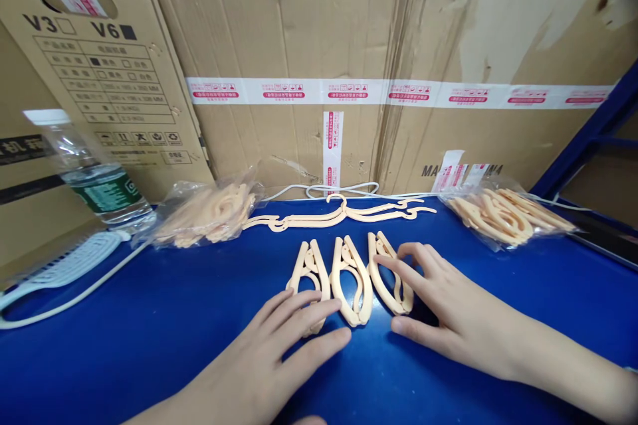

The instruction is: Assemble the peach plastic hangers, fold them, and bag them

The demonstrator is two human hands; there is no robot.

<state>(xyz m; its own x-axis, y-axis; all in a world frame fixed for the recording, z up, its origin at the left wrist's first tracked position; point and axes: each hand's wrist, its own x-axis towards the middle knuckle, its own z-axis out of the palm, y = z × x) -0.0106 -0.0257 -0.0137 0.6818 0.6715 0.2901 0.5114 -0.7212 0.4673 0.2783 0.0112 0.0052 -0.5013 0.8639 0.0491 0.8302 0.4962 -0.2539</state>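
Note:
Three folded cream plastic hangers lie in a row on the blue tabletop. My left hand rests with fingers spread over the lower part of the left folded hanger, hiding some of it. Between my hands is the middle folded hanger, close to my left fingertips. My right hand has its fingers apart at the right folded hanger, the index finger reaching over its upper part and the thumb below it. Behind the row lie unfolded hangers, their hooks showing.
Clear bags of folded hangers sit at the back left and back right. A water bottle and a pale blue hairbrush are at the left. A white cable runs along the back, before large cardboard.

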